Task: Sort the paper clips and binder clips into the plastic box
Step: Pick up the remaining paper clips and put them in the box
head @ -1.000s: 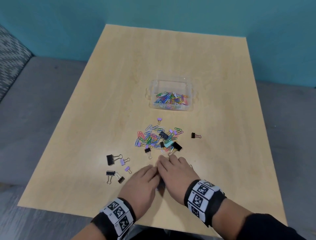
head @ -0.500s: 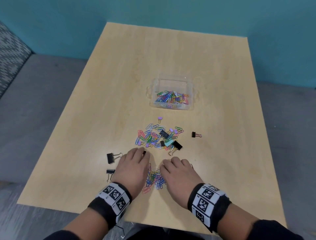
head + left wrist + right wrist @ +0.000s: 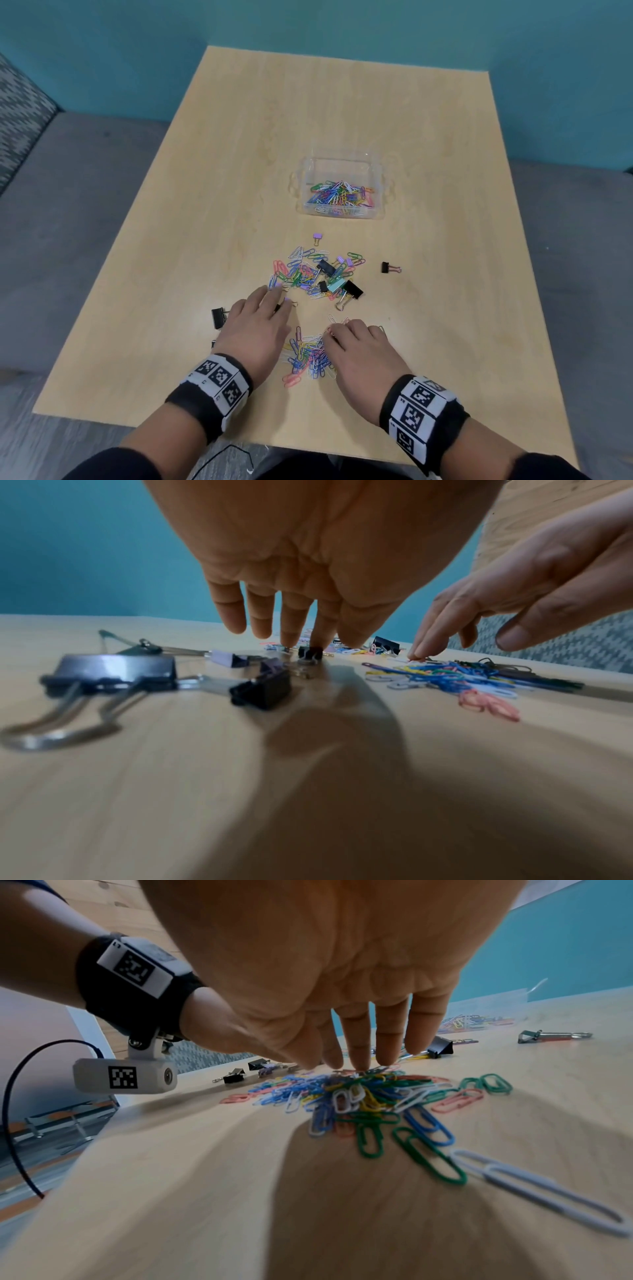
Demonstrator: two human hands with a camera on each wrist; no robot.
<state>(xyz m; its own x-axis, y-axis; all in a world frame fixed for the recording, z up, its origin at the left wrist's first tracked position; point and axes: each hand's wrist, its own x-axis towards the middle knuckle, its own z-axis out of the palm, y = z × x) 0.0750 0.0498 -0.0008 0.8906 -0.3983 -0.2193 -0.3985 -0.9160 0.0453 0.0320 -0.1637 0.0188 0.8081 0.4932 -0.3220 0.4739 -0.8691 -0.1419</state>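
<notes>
A clear plastic box with coloured paper clips in it stands mid-table. In front of it lies a mixed heap of paper clips and binder clips. A small pile of paper clips lies between my hands. My left hand is flat with straight fingers, its fingertips touching a small black binder clip. My right hand rests with straight fingertips on the far edge of the small pile. Black and purple binder clips lie under and left of my left hand.
A lone black binder clip lies right of the heap, a purple one just behind it. The wooden table has its front edge close behind my wrists. A teal wall runs behind.
My hands have parted from over the small pile, uncovering it. The left hand slid left and forward over the binder clips, toward the heap. The right hand stayed at the pile's right side.
</notes>
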